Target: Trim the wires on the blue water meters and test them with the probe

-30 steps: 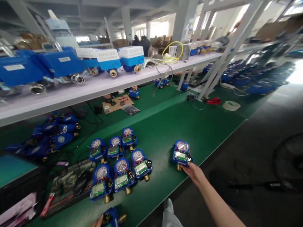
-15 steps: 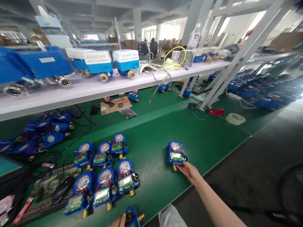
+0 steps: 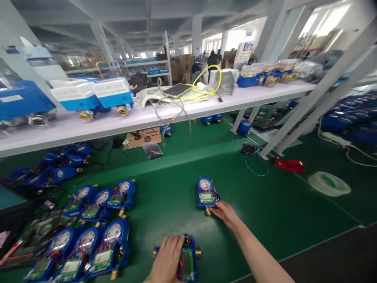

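My right hand (image 3: 226,214) is closed on the lower right edge of a blue water meter (image 3: 205,196), by its brass pipe end. That meter lies on the green bench, its round dial at the far end and a small display board nearer me. Closer in, my left hand (image 3: 166,255) is wrapped over a second blue water meter (image 3: 188,264), turned sideways with brass ends left and right. Its green board shows a small red light; the hand hides its left part. Two rows of similar open water meters (image 3: 101,257) with loose wires stand to the left.
A white shelf (image 3: 141,126) above the bench carries boxed meters and a yellow cable (image 3: 216,92). At right lie a tape roll (image 3: 329,183) and a red strap (image 3: 288,164). More blue meters (image 3: 63,173) are piled at left, near a dark mouse mat (image 3: 38,239).
My left hand has brought its water meter up from the bottom edge and onto the bench, near the other one. The view has shifted right. My right hand stays at its water meter.
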`<state>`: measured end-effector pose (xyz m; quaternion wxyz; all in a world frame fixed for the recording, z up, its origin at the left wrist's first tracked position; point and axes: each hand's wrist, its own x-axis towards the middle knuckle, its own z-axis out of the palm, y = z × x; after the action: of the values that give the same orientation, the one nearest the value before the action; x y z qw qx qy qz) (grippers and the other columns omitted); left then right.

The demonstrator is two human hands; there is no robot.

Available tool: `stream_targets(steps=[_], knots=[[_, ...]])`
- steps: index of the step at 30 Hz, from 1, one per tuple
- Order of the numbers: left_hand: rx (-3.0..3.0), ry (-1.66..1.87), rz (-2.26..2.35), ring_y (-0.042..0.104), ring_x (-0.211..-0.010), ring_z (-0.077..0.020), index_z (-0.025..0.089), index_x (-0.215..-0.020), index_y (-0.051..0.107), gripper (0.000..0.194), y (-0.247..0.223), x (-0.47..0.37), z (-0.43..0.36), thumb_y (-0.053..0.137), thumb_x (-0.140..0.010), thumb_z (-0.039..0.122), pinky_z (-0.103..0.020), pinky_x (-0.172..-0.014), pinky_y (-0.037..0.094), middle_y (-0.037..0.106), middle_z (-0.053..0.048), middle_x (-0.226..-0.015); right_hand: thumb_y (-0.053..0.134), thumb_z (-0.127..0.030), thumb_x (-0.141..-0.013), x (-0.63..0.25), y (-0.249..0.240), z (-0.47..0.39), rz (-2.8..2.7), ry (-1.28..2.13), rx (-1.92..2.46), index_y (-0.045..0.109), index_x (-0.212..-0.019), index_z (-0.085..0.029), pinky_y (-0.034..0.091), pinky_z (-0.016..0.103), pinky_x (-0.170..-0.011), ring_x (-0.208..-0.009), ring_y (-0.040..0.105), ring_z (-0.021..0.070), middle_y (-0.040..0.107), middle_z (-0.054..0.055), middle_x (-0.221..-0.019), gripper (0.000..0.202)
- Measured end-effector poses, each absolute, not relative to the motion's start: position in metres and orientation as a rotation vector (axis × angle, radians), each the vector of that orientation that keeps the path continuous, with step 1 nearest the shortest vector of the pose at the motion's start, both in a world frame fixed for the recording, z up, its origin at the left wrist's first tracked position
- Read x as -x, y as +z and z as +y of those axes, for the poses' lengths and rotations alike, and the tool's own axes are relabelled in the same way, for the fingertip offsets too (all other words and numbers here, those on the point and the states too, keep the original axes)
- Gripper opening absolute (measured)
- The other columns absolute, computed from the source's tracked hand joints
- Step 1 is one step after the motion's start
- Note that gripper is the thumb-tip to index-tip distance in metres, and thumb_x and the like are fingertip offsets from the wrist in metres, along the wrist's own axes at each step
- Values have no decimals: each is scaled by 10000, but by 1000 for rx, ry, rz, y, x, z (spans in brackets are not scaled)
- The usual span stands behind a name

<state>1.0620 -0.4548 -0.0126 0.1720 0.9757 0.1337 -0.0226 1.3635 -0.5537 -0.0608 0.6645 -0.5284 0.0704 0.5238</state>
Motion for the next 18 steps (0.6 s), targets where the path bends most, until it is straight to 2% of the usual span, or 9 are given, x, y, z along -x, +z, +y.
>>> stream_targets(steps=[1, 3, 5, 9, 13, 14, 16, 18], knots=[[-2744, -116, 320, 449, -1185, -366, 148, -1412, 270, 1048, -6, -1083, -448, 811, -527, 297, -500, -1072, 296, 463, -169, -1322, 574, -248, -913, -1377, -59, -551, 157, 1206, 1198, 601, -996, -120, 548, 335, -722, -794, 642, 155, 647, 39, -940, 154], [-2689, -212, 189, 436, -1201, -338, 185, -1402, 291, 1104, 6, -1119, -432, 854, -456, 279, -481, -1114, 215, 470, -130, -1323, 572, -257, -914, -1398, -57, -547, 154, 1251, 1208, 593, -1025, -124, 547, 335, -718, -815, 635, 160, 635, 47, -976, 174], [-2632, -283, 89, 382, -1257, -312, 237, -1397, 297, 1076, 15, -1145, -416, 842, -469, 254, -458, -1137, 139, 450, -90, -1350, 572, -261, -914, -1411, -57, -546, 147, 1296, 1218, 586, -1045, -127, 547, 336, -717, -828, 629, 164, 625, 51, -1000, 187], [-2533, -348, 25, 221, -1354, -293, 288, -1385, 316, 999, 29, -1167, -399, 793, -511, 206, -447, -1145, 76, 389, -37, -1412, 570, -273, -915, -1420, -57, -549, 128, 1358, 1228, 588, -1045, -128, 545, 341, -722, -832, 629, 166, 626, 53, -1002, 195], [-2463, -288, 249, 90, -1379, -332, 312, -1388, 299, 1124, 36, -1152, -416, 811, -407, 117, -494, -1138, 20, 197, -36, -1502, 564, -281, -919, -1419, -56, -554, 105, 1362, 1223, 571, -1097, -135, 547, 344, -720, -831, 632, 169, 626, 56, -1012, 230], [-2440, -250, 369, 49, -1379, -348, 296, -1402, 266, 1176, 36, -1145, -425, 821, -382, 107, -502, -1137, 24, 127, -57, -1517, 564, -277, -920, -1419, -56, -554, 97, 1360, 1219, 560, -1125, -139, 548, 344, -718, -834, 633, 171, 624, 59, -1022, 247], [-2363, -153, 672, -25, -1373, -368, 232, -1441, 106, 1265, 31, -1129, -449, 829, -411, 114, -516, -1135, 71, -3, -127, -1520, 564, -270, -920, -1419, -55, -554, 86, 1356, 1209, 534, -1178, -150, 549, 343, -714, -835, 635, 173, 620, 62, -1039, 286], [-2223, -51, 1002, -18, -1368, -383, 146, -1404, -181, 1261, 20, -1119, -476, 765, -570, 141, -552, -1110, 167, -70, -238, -1487, 565, -265, -919, -1419, -54, -554, 82, 1352, 1201, 517, -1211, -158, 549, 343, -715, -831, 639, 173, 624, 62, -1043, 314]])
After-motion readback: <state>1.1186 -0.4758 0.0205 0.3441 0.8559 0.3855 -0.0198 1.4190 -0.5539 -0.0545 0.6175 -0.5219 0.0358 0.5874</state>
